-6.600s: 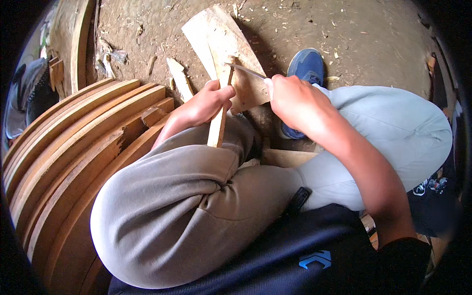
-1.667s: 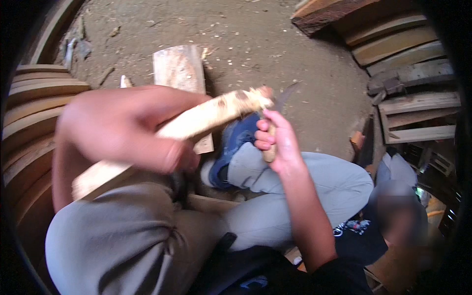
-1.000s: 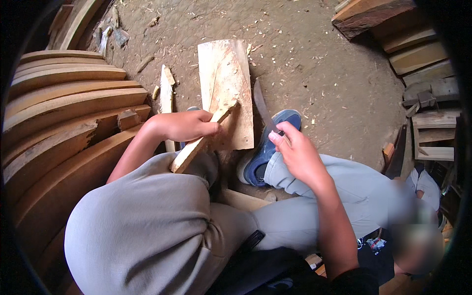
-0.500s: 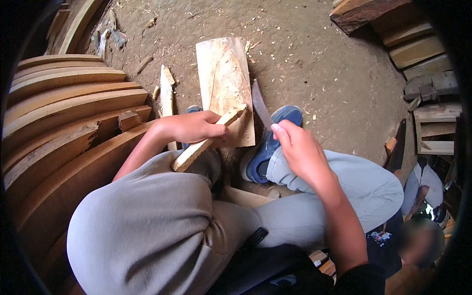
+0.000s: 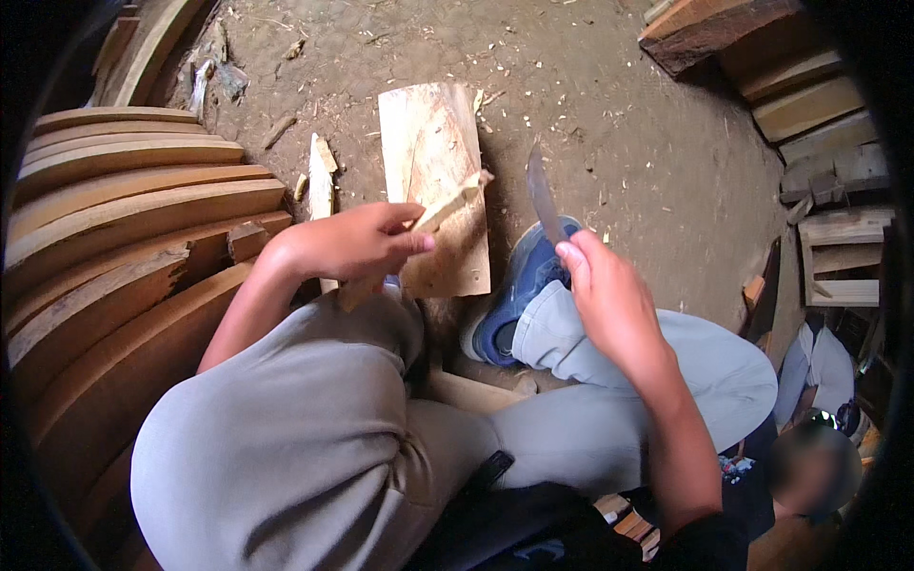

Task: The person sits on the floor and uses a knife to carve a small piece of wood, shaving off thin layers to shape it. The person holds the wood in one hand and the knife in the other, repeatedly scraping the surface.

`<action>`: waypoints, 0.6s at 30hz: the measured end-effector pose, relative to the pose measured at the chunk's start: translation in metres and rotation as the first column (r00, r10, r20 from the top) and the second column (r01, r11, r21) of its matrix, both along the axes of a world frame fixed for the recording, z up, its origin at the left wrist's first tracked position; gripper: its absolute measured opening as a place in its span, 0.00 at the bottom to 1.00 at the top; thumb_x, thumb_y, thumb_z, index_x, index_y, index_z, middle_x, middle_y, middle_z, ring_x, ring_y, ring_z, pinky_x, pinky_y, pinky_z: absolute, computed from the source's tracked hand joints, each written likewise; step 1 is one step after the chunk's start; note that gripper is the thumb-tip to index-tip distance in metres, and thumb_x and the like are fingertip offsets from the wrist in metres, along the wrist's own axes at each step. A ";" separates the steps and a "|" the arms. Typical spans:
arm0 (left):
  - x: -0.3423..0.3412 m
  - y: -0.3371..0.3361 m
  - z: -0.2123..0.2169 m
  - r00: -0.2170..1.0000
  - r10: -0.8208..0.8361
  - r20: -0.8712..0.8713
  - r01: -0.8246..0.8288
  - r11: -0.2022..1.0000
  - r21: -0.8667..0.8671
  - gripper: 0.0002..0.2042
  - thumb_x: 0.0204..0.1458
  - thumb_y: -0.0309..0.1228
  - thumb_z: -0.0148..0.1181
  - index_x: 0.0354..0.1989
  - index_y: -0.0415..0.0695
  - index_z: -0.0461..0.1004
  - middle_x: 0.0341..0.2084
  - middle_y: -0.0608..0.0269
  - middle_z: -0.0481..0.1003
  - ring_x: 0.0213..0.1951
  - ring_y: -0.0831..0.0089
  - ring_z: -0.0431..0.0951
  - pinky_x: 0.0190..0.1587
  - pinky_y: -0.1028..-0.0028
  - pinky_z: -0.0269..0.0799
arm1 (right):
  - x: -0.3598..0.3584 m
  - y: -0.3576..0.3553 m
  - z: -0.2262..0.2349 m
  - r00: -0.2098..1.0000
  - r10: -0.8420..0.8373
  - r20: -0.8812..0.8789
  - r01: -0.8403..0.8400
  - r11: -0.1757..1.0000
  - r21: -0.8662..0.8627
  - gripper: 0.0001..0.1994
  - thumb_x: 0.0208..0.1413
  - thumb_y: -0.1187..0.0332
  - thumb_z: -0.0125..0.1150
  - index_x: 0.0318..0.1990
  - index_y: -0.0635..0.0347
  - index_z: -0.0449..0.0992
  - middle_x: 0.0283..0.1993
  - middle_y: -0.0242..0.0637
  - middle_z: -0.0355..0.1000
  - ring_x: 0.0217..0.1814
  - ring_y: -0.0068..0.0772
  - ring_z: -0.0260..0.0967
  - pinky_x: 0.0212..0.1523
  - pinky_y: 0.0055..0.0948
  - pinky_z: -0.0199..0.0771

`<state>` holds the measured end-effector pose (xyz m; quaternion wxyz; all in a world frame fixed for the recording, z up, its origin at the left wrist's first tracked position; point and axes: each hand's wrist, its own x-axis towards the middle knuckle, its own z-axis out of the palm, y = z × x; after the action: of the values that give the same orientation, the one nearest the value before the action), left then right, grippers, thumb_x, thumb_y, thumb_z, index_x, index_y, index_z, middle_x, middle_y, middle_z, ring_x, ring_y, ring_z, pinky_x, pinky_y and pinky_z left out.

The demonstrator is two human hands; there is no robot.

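Note:
My left hand point(image 5: 367, 243) is closed round the middle of a narrow wooden stick point(image 5: 455, 205). The stick slants, its pale far end up to the right over a flat wooden board point(image 5: 428, 133); the near end sits by my left knee, partly behind the hand. In my right hand point(image 5: 609, 290) is a knife, gripped by its handle, which the fingers hide. The long, slightly curved knife blade point(image 5: 541, 186) points up and away, to the right of the board and apart from the stick. The board lies on the ground between my feet.
Stacked planks point(image 5: 143, 190) line the left side. A split wood strip point(image 5: 321, 186) lies left of the board. My blue shoe point(image 5: 519, 295) stands just below the blade. More timber point(image 5: 809, 105) is piled at the right, and another person point(image 5: 809, 466) is at the lower right.
My right hand and the knife have moved right, away from the stick and board. The stick has turned slightly in my left hand, its far end shifting up and right.

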<state>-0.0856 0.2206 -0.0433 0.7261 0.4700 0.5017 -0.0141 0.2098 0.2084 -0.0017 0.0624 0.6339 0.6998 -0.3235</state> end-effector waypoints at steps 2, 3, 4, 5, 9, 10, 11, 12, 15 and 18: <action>0.001 -0.002 -0.003 0.994 0.095 0.057 -0.094 0.995 -0.028 0.19 0.64 0.50 0.51 0.42 0.44 0.68 0.20 0.70 0.66 0.20 0.79 0.68 0.23 0.74 0.66 | 0.001 0.000 -0.004 0.998 -0.028 -0.057 0.029 1.000 0.009 0.15 0.68 0.57 0.45 0.39 0.61 0.70 0.32 0.58 0.74 0.37 0.67 0.71 0.37 0.58 0.68; 0.001 -0.002 -0.005 0.986 0.143 0.082 -0.140 0.989 -0.042 0.18 0.65 0.50 0.51 0.42 0.45 0.67 0.20 0.72 0.64 0.19 0.80 0.65 0.22 0.75 0.64 | 0.001 0.001 -0.006 0.995 -0.042 -0.087 0.043 0.999 0.015 0.14 0.68 0.58 0.45 0.39 0.61 0.70 0.31 0.58 0.73 0.37 0.67 0.71 0.37 0.58 0.68; 0.003 -0.002 -0.007 0.963 0.239 0.127 -0.236 0.971 -0.038 0.18 0.65 0.51 0.49 0.41 0.47 0.67 0.20 0.73 0.62 0.18 0.81 0.62 0.21 0.76 0.60 | 0.001 0.001 -0.006 0.992 -0.053 -0.117 0.055 0.998 0.013 0.14 0.68 0.59 0.45 0.39 0.61 0.70 0.31 0.58 0.73 0.37 0.66 0.71 0.36 0.57 0.68; 0.005 -0.002 -0.008 0.927 0.334 0.170 -0.332 0.942 -0.039 0.18 0.65 0.52 0.48 0.40 0.48 0.66 0.20 0.74 0.60 0.18 0.82 0.59 0.20 0.77 0.57 | 0.001 0.002 -0.006 0.987 -0.062 -0.148 0.064 0.998 0.011 0.14 0.68 0.59 0.45 0.38 0.61 0.70 0.31 0.57 0.73 0.37 0.66 0.71 0.36 0.57 0.67; 0.000 0.003 -0.012 0.880 0.438 0.181 -0.445 0.896 -0.006 0.20 0.68 0.52 0.41 0.40 0.48 0.69 0.22 0.76 0.59 0.22 0.84 0.56 0.22 0.79 0.52 | -0.005 0.004 0.001 0.966 -0.156 -0.205 0.157 0.987 -0.013 0.15 0.68 0.59 0.46 0.36 0.62 0.70 0.30 0.57 0.72 0.36 0.66 0.71 0.35 0.56 0.67; -0.004 0.003 -0.023 0.914 0.393 0.102 -0.396 0.918 0.011 0.22 0.67 0.54 0.40 0.38 0.48 0.69 0.22 0.75 0.60 0.22 0.83 0.56 0.22 0.78 0.53 | -0.005 0.004 0.000 0.968 -0.150 -0.204 0.151 0.989 -0.012 0.15 0.68 0.58 0.46 0.36 0.61 0.71 0.30 0.57 0.72 0.36 0.66 0.71 0.35 0.56 0.67; -0.009 0.003 -0.028 0.940 0.340 0.015 -0.341 0.940 0.025 0.24 0.67 0.55 0.39 0.36 0.47 0.70 0.22 0.75 0.60 0.22 0.82 0.55 0.23 0.77 0.53 | -0.005 0.003 -0.001 0.967 -0.147 -0.209 0.148 0.989 -0.013 0.16 0.67 0.58 0.46 0.36 0.61 0.71 0.30 0.57 0.72 0.36 0.66 0.71 0.35 0.56 0.67; -0.016 0.003 -0.029 0.985 0.147 -0.084 -0.137 0.983 0.122 0.30 0.67 0.59 0.35 0.34 0.42 0.71 0.22 0.75 0.61 0.23 0.80 0.56 0.24 0.76 0.55 | -0.005 0.002 -0.002 0.966 -0.145 -0.216 0.145 0.989 -0.016 0.16 0.67 0.58 0.46 0.36 0.61 0.72 0.30 0.58 0.72 0.36 0.66 0.71 0.35 0.56 0.68; -0.018 -0.009 -0.039 0.989 -0.022 -0.146 0.041 0.991 0.125 0.31 0.66 0.58 0.38 0.33 0.38 0.72 0.20 0.73 0.62 0.24 0.79 0.59 0.25 0.72 0.57 | -0.009 -0.003 -0.005 0.991 -0.058 -0.118 0.051 0.997 -0.065 0.16 0.67 0.57 0.45 0.36 0.60 0.73 0.30 0.58 0.73 0.37 0.66 0.72 0.37 0.57 0.70; -0.020 -0.026 -0.052 0.980 -0.064 -0.189 0.073 0.996 0.041 0.33 0.64 0.59 0.43 0.44 0.34 0.76 0.23 0.67 0.68 0.26 0.76 0.64 0.30 0.71 0.63 | -0.017 -0.011 -0.011 0.999 0.018 -0.042 -0.023 0.994 -0.111 0.18 0.68 0.57 0.44 0.36 0.61 0.74 0.30 0.58 0.75 0.37 0.64 0.73 0.38 0.57 0.72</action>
<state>-0.1058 0.1941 -0.0951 0.6634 0.5006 0.5515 -0.0714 0.1924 0.1970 -0.0131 0.0865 0.6153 0.6884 -0.3742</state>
